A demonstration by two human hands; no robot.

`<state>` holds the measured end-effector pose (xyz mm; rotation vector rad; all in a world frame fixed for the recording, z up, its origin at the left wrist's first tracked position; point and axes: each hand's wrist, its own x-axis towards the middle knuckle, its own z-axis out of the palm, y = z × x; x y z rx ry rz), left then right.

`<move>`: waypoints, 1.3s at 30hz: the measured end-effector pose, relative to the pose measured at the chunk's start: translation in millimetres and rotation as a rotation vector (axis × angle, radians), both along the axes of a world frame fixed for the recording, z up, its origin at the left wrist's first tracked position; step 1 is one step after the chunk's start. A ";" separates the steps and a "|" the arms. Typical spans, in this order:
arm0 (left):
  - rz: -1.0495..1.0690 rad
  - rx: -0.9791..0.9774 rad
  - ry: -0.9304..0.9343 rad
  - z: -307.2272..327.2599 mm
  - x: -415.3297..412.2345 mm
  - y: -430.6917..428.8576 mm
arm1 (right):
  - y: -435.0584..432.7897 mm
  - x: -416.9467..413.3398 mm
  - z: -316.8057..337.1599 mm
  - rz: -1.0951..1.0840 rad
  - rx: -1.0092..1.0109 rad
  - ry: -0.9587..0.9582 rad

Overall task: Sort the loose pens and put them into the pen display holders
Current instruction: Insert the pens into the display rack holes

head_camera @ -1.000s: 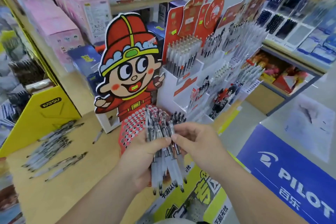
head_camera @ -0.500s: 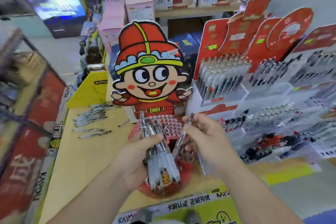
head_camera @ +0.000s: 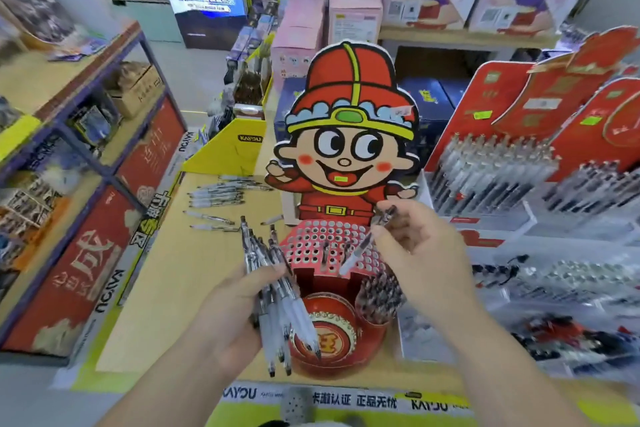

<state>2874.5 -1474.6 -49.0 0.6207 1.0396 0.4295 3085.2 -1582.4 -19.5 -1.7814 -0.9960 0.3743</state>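
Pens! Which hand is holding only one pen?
The right hand: it pinches a single pen above the red holed holder, while the left hand grips a whole bundle of pens.

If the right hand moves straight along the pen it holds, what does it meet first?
Probably the red perforated holder: the pen in the right hand slants tip-down toward its holes, though depth is unclear.
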 end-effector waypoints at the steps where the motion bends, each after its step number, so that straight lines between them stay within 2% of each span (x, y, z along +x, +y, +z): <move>1: -0.004 0.003 -0.009 -0.9 -1.6 4.6 | 3.8 -2.2 1.2 0.006 -0.004 -0.027; 6: -0.010 0.010 -0.075 -4.8 -2.6 25.0 | 16.2 -9.6 2.6 0.023 -0.092 -0.171; 16: -0.036 0.006 -0.097 -9.1 -1.9 35.1 | 32.7 -12.6 -19.1 0.096 -0.305 -0.314; 29: 0.047 -0.006 -0.132 -9.2 5.8 34.7 | 41.7 1.0 -41.7 0.193 -0.418 -0.383; 33: 0.011 -0.007 -0.143 -10.3 9.0 35.1 | 42.4 -3.0 -47.7 0.228 -0.493 -0.400; 39: 0.001 0.001 -0.142 -8.5 12.0 35.7 | 43.7 -4.2 -48.3 0.220 -0.496 -0.395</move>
